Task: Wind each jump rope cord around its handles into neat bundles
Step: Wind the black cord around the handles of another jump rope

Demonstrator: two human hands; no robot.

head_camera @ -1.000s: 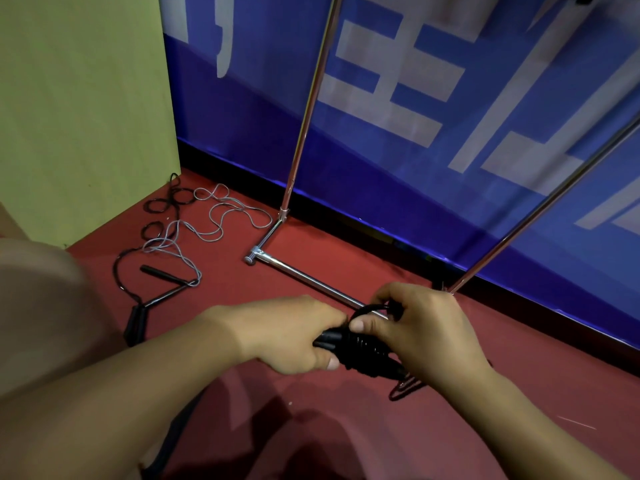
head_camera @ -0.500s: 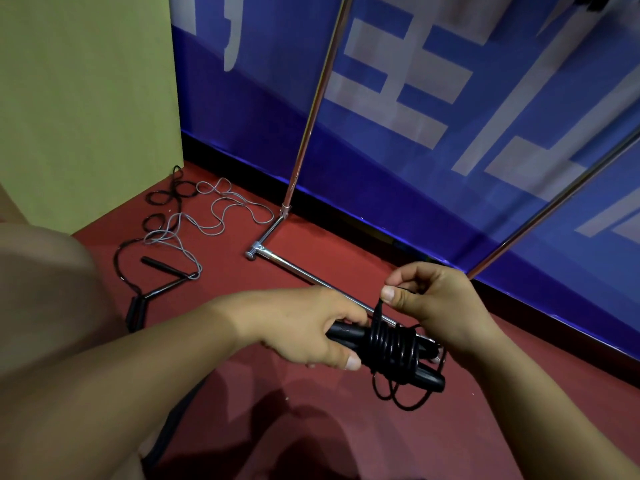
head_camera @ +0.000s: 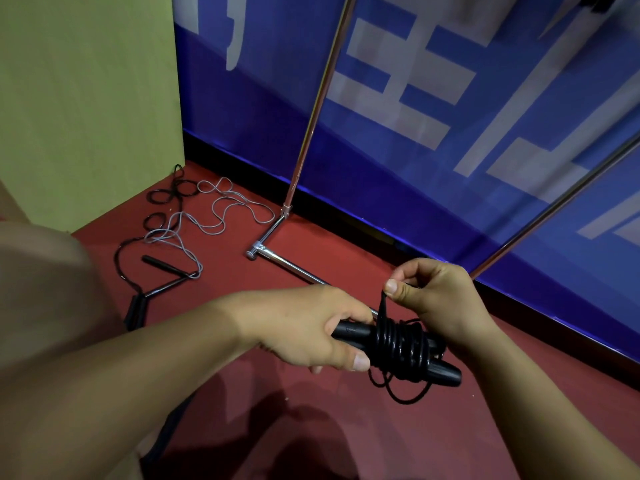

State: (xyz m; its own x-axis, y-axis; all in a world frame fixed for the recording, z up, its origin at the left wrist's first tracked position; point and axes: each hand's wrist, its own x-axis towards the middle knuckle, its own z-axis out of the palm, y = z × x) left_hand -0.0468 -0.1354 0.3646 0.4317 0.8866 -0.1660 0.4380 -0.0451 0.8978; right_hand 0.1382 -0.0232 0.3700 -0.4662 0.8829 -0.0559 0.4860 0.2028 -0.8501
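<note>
metal stand bar (head_camera: 294,268) perhaps close behind hands.

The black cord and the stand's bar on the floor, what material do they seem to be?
The black cord looks like glossy plastic or rubber: highlights glint along its tight coils. The stand's bar looks like chromed or polished metal: it reflects brightly, mirror-like. Neither can be confirmed by sight alone.

The black jump rope handles (head_camera: 398,348) lie side by side, held level above the red floor, with glossy black cord (head_camera: 398,344) coiled in tight turns round their middle and a loose loop hanging below. Far left on the floor lie two unwound ropes, a grey cord (head_camera: 221,216) and a black cord (head_camera: 166,195) tangled together, their handles (head_camera: 162,268) nearby.
</note>
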